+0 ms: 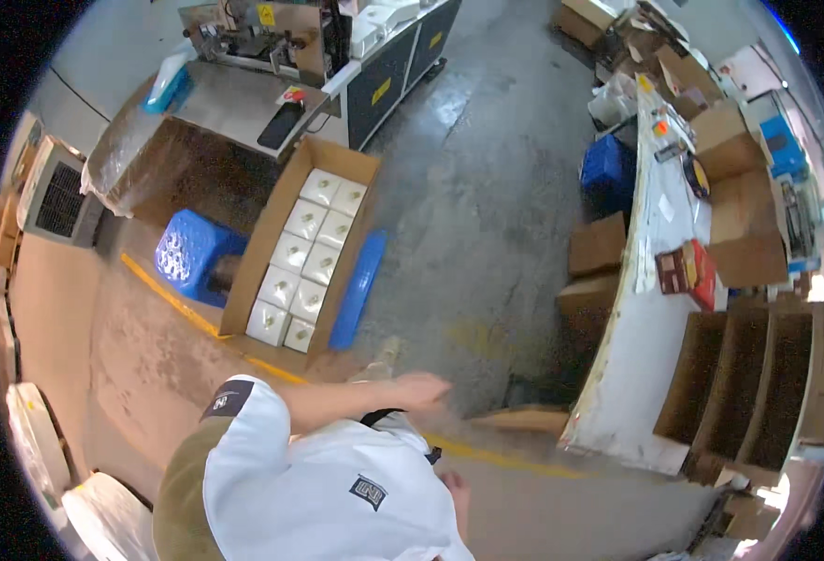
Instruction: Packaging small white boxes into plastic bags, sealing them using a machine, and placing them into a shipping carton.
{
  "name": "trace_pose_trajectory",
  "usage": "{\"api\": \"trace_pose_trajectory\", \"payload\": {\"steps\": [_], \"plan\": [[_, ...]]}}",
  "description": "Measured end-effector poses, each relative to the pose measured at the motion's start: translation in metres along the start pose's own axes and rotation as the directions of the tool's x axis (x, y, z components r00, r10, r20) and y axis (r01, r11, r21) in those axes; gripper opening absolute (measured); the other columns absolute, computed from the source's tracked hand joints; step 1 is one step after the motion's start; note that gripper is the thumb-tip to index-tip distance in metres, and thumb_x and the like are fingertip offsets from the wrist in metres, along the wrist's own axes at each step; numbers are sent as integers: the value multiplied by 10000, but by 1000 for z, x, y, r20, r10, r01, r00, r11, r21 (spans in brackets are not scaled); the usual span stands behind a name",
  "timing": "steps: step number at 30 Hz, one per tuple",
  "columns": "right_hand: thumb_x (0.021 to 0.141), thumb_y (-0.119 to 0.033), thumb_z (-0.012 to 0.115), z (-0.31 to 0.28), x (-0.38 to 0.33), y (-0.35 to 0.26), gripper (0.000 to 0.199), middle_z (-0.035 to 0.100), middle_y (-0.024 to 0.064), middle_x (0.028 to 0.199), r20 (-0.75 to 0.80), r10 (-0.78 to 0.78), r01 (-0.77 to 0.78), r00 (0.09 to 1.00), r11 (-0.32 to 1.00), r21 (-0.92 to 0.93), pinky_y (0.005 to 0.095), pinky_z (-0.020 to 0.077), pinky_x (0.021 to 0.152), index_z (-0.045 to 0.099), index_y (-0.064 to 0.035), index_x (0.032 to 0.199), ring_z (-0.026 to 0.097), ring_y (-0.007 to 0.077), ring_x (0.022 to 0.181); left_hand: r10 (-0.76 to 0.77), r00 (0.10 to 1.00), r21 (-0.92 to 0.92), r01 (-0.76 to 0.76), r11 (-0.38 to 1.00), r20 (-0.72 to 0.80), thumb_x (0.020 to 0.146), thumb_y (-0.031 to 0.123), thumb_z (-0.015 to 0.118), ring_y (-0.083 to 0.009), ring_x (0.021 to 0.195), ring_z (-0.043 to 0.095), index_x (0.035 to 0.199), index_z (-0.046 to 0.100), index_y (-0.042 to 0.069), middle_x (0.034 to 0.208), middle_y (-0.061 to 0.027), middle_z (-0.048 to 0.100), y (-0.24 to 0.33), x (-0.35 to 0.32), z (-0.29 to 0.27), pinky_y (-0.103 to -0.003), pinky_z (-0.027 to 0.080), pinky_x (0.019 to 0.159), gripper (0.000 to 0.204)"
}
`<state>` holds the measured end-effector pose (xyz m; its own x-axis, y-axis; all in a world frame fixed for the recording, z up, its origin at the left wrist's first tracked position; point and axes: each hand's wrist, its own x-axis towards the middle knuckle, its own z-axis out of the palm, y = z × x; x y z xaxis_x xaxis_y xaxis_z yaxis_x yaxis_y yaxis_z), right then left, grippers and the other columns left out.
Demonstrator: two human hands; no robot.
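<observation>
Open brown carton (pixel 292 245) at ten o'clock, packed with two rows of small white boxes (pixel 305 254). Red and brown pack (pixel 687 273) on the white bench at three o'clock. Stacked plain brown cartons (pixel 728 140) around two o'clock.

Small factory or packing workshop: bare, stained concrete floor (pixel 487 187) with a painted yellow line (pixel 187 313), and a grey industrial machine (pixel 272 37) with dark cabinet doors at the top. One open cardboard carton (pixel 300 248) of identical white packets in two rows, resting on blue plastic stools (pixel 192 252). Long white workbench (pixel 636 355) on the right, cluttered, flanked by stacked brown boxes (pixel 739 383) and a blue crate (pixel 606 168).
</observation>
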<state>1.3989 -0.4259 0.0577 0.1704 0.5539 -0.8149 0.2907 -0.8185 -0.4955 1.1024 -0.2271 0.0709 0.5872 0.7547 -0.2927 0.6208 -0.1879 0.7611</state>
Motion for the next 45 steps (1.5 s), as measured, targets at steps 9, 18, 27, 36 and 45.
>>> {"api": "trace_pose_trajectory", "payload": {"steps": [9,18,27,36,45], "plan": [[905,-167,612,-110,247,-142,247,614,31,708,-124,-174,204,977,934,292,310,467,505,563,-71,683,603,159,639,-52,991,-63,44,997,-121,885,391,601,-403,902,641,1112,588,45,948,-210,664,-1,152,-148,-508,507,773,414],[883,-422,568,-189,556,-215,360,675,121,829,362,-288,300,887,-237,-924,449,546,674,690,-116,1030,658,251,789,-411,899,-36,410,911,-150,886,431,571,-412,912,641,1301,555,65,976,-244,667,-57,259,-281,-515,509,817,554],[859,-104,554,-205,651,-672,298,398,25,521,174,-389,386,905,921,53,366,383,411,407,-125,602,441,165,455,-624,580,-632,226,741,-524,893,462,623,-288,876,647,1118,611,17,965,-152,680,-129,397,-401,-403,506,761,499],[907,-229,641,-147,746,-791,228,603,32,668,374,-580,687,724,561,-462,314,441,486,650,-12,836,523,115,547,-906,108,-896,-238,376,-409,834,632,630,-237,946,632,1497,184,-30,1108,-161,640,-271,435,-649,-351,518,763,1038],[914,-210,656,-121,733,-930,215,681,75,790,235,-211,315,949,684,-658,298,509,577,695,-4,869,634,165,662,-557,-139,-538,524,660,-819,768,287,732,-395,1251,464,1332,437,-45,1347,-272,465,-489,442,-919,-445,407,1033,717]]}}
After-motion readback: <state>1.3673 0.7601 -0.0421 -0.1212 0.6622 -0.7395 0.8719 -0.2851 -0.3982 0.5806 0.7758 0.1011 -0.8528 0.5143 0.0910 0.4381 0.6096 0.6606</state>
